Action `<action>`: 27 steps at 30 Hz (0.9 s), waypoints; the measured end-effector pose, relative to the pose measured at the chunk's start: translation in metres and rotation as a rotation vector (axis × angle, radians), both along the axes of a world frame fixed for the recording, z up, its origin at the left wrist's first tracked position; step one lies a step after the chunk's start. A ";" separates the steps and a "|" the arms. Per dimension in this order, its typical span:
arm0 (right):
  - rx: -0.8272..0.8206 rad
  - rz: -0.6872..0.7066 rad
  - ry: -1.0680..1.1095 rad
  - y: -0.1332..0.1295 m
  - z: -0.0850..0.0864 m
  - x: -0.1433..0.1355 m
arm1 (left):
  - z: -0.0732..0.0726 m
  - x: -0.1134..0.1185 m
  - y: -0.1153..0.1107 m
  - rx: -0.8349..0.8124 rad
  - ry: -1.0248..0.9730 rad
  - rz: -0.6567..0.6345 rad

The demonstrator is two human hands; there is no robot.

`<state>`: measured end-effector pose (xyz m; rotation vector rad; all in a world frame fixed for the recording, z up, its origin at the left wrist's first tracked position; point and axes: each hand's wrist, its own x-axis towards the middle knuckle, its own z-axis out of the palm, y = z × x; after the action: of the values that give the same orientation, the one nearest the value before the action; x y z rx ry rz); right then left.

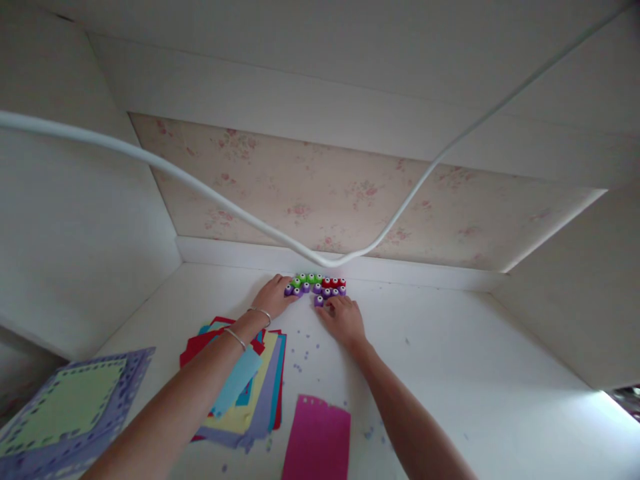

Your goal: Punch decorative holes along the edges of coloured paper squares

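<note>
Near the back of the white tabletop, small round-topped pieces stand in rows: green ones (pixel 311 278) behind, red ones (pixel 335 283) to their right, and purple ones (pixel 327 293) in front. My left hand (pixel 274 295) lies at the left end of the rows, its fingers against the purple and green pieces there. My right hand (pixel 344 319) has its fingertips pinched at a purple piece (pixel 319 301) in front of the rows. Both wrists are bent over the table, and two thin bracelets circle the left forearm.
Coloured paper sheets (pixel 265 393) lie piled under my left forearm. A magenta sheet (pixel 317 440) is at the front middle, and green and purple punched sheets (pixel 75 403) are at the left. Tiny paper dots are scattered between. A white cable (pixel 330 261) hangs across the view.
</note>
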<state>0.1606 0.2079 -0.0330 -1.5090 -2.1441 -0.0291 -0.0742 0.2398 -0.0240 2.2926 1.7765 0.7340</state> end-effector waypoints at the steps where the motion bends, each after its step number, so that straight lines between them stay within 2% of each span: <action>1: -0.023 -0.003 -0.005 0.002 0.000 -0.001 | -0.001 0.000 0.000 0.000 0.002 0.012; 6: -0.109 -0.065 -0.002 0.010 0.001 -0.003 | -0.002 0.005 0.001 0.006 0.020 0.072; 16: -0.230 -0.219 -0.086 0.014 0.016 -0.013 | 0.000 0.014 0.008 0.014 0.002 0.153; 22: -0.224 -0.201 -0.099 0.014 0.015 -0.013 | -0.002 0.007 0.002 0.004 -0.027 0.120; 27: -0.199 -0.205 -0.095 0.016 0.013 -0.012 | -0.005 0.002 0.007 -0.017 -0.048 0.136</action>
<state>0.1490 0.2234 -0.0205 -1.8723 -2.1080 0.0433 -0.0725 0.2473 -0.0293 2.1411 1.9245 0.7861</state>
